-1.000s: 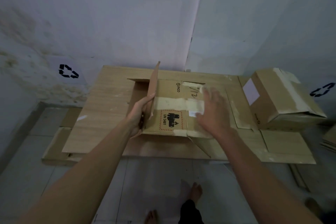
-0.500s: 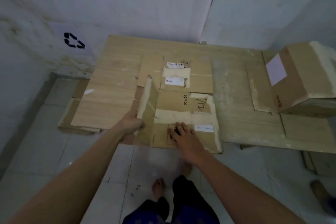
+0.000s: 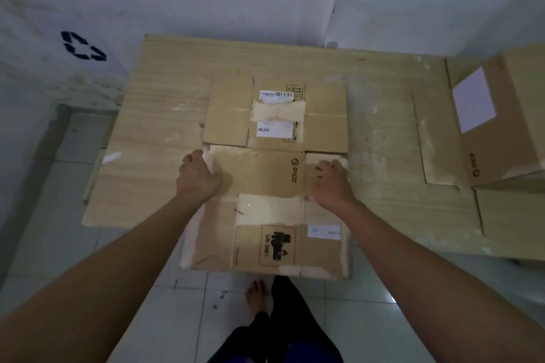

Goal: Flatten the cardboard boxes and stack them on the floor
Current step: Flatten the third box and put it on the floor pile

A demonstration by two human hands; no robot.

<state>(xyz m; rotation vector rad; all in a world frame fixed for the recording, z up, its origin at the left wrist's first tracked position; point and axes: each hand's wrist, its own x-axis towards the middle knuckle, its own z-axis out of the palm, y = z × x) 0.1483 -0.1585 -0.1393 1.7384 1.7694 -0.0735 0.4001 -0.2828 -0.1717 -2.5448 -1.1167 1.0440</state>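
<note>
Now both hands press the flattened box [image 3: 269,209]: left hand [image 3: 197,177] curled, knuckles down on its left flap, right hand [image 3: 331,183] spread flat; arms outstretched.

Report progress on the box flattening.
Done: one flattened box lies on the cardboard sheets. In hand: left hand and right hand press the PICO box flat. Left: the assembled box on the right is unflattened.

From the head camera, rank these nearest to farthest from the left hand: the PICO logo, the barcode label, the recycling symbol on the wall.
From the left hand:
1. PICO logo, to its right, on the box being flattened.
2. Barcode label, beyond it, on the flattened box.
3. Recycling symbol, far left, on the wall.
</note>
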